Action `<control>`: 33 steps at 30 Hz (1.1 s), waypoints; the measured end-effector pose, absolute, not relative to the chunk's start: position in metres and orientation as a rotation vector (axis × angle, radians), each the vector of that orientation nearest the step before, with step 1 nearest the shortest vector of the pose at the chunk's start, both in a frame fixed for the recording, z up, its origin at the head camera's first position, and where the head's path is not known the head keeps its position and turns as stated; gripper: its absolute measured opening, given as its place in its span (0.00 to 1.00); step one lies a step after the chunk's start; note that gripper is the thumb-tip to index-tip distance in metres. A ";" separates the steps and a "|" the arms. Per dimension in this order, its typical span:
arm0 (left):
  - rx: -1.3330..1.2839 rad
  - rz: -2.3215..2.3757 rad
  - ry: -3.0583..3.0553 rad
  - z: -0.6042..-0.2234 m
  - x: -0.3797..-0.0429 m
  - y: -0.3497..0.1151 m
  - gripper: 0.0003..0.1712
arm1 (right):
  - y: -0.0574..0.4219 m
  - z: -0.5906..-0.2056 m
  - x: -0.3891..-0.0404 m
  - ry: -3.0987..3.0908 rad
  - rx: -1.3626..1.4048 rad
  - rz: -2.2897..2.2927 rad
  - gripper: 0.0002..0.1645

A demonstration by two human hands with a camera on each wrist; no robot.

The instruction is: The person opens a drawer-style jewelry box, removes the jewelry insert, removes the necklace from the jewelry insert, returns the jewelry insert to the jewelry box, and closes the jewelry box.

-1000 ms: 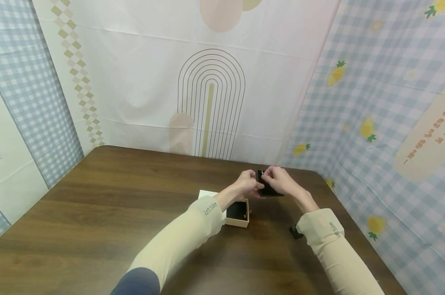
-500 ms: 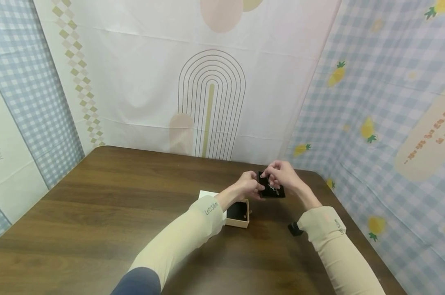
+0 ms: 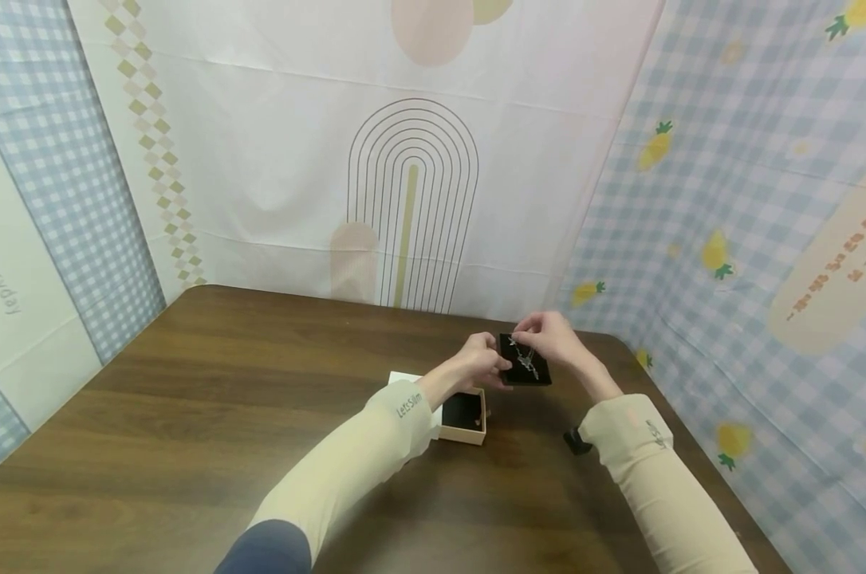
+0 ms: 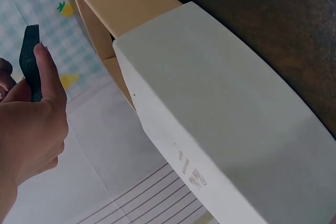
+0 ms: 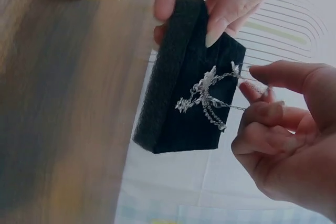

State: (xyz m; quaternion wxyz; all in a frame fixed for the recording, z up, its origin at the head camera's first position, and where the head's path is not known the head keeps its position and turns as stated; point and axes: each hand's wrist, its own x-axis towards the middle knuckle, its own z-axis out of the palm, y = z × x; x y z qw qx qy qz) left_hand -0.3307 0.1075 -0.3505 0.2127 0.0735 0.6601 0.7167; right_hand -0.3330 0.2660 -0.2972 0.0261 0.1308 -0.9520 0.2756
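Observation:
My left hand (image 3: 479, 359) grips a black foam pad (image 5: 181, 135) by one edge, with the thumb on its face and fingers behind. A silver chain (image 5: 205, 90) with sparkling charms lies across the pad's dark face. At the pad's far edge, my right hand (image 5: 299, 124) pinches thin strands of that chain between thumb and fingertips. In the left wrist view the pad (image 4: 30, 61) shows edge-on in the left hand, and the chain is out of sight there.
Below the left forearm, a white box sleeve (image 4: 210, 93) with a tan drawer (image 3: 462, 435) pulled partly out sits on the brown wooden table (image 3: 261, 359). A black device (image 3: 576, 442) is at the right cuff. Patterned cloth hangs behind the table.
The right hand, earlier covering much of the pad, has drawn up to its far edge. More of the chain now shows spread on the pad. The left hand stays nearly still.

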 end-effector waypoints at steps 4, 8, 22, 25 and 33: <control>0.213 1.980 1.845 -0.351 -0.331 0.107 0.16 | 0.266 -0.298 -0.336 -2.912 0.409 0.762 0.12; 0.215 1.975 1.848 -0.352 -0.331 0.107 0.17 | 0.265 -0.297 -0.338 -2.924 0.445 0.676 0.12; 0.230 1.958 1.870 -0.352 -0.325 0.109 0.17 | 0.267 -0.292 -0.342 -2.890 0.473 0.540 0.10; 0.241 1.945 1.865 -0.354 -0.324 0.111 0.16 | 0.268 -0.293 -0.342 -2.873 0.461 0.544 0.11; 0.234 1.947 1.817 -0.358 -0.322 0.111 0.18 | 0.272 -0.290 -0.344 -2.784 0.422 0.594 0.13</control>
